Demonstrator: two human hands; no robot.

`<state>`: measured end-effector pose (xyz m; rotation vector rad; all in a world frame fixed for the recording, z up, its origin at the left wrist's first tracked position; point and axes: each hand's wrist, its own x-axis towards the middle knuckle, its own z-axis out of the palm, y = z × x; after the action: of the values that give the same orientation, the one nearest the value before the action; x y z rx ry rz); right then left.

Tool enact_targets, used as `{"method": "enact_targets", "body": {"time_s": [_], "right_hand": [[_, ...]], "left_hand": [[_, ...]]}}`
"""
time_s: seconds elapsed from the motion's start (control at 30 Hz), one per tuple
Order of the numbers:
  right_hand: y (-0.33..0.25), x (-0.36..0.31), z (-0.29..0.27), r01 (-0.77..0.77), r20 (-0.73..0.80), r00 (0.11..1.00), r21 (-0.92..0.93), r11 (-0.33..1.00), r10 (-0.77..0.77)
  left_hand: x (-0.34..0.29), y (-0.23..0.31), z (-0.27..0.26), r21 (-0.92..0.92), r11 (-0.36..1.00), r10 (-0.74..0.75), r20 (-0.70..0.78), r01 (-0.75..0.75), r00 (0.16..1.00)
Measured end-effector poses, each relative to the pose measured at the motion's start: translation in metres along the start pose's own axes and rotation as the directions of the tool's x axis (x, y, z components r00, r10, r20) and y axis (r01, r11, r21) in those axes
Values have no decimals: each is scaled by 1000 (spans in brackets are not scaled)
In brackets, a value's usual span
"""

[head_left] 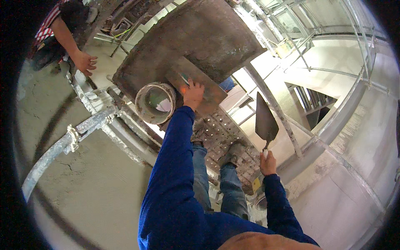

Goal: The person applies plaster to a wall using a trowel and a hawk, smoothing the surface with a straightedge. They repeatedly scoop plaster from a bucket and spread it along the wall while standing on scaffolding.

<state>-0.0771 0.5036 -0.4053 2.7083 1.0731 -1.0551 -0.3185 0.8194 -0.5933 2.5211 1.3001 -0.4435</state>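
My left hand (pixel 193 96) is closed on the handle of a wide rectangular plastering float (pixel 208 91), lying at the near edge of a large mortar-caked board (pixel 154 54). Part of the handle shows past my fingers. Just left of that hand stands a round, mortar-crusted bucket (pixel 141 109) with pale liquid inside. Out to the right, my right hand (pixel 268 163) grips the light handle of a pointed trowel (pixel 266 121). Its dark, leaf-shaped blade points away from me, and I see no mortar heaped on it.
A perforated metal scaffold plank (pixel 216 131) lies under my boots. Scaffold tubes run along the left (pixel 89 123) and right (pixel 352 168). A co-worker's bare hand (pixel 84 63) reaches in at the upper left. Grey plastered wall (pixel 96 183) fills the left side; a barred opening (pixel 310 100) lies right.
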Motion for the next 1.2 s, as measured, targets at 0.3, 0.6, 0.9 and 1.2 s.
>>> {"method": "enact_targets", "body": {"time_s": [0.3, 0.6, 0.9, 1.2], "right_hand": [[-62, 3, -59, 313, -167, 946, 254, 915, -277], [-87, 52, -96, 575, -341, 748, -94, 813, -569], [-10, 22, -110, 476, -145, 876, 113, 872, -459], [73, -20, -116, 202, -74, 978, 111, 973, -195]], "left_hand": [[-82, 33, -46, -269, 895, -248, 360, 355, 899], [-248, 17, -110, -346, 847, -474, -145, 404, 869], [-245, 18, -153, -609, 693, -603, -196, 385, 773], [-291, 107, -295, -303, 944, -263, -436, 135, 861]]}}
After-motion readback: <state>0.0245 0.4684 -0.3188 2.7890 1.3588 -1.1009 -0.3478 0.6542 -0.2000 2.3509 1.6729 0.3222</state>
